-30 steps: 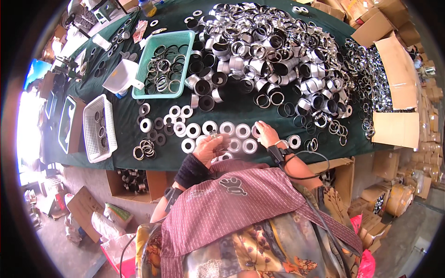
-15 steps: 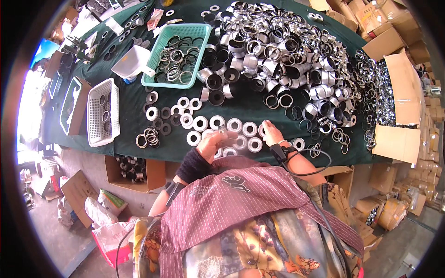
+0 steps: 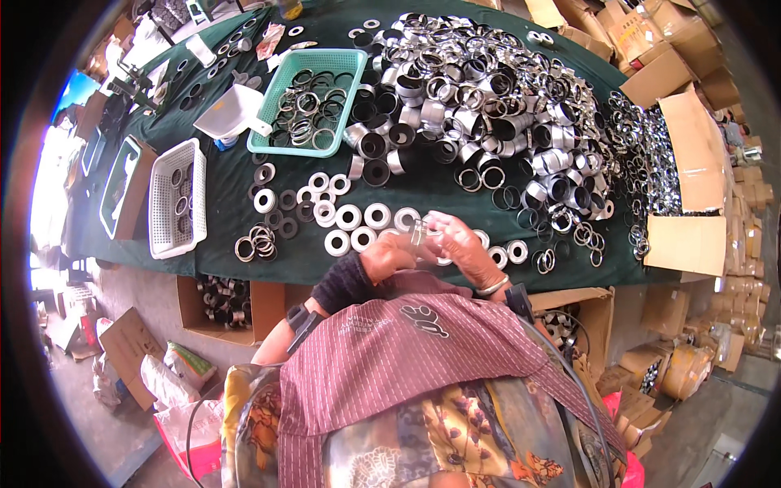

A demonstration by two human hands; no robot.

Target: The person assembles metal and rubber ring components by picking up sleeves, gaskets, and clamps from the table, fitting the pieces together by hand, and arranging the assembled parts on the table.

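Observation:
Just in front of my apron, my two hands meet above the near edge of the green-covered table. My left hand (image 3: 389, 259) has its fingers closed on a thin shiny metal ring (image 3: 417, 233). Right against that ring are the curled fingers of my right hand (image 3: 462, 246); what they hold, if anything, is hidden. White-faced ring pieces with dark centres lie in rows under and beside the hands, such as a ring piece (image 3: 377, 215) on the left and another ring piece (image 3: 517, 251) on the right. My hands partly cover the middle of these rows.
Ahead, a big heap of silver and black cylinders (image 3: 504, 126) spreads to the right. A green basket (image 3: 257, 143) holds loose rings, with a white scoop (image 3: 224, 115) beside it. Farther left stands a white basket (image 3: 154, 221). Open cardboard (image 3: 691, 150) borders the right side.
My right hand has moved left from the ring pieces to meet my left hand. The left hand, with the metal ring, has shifted slightly right. The view has shifted a little.

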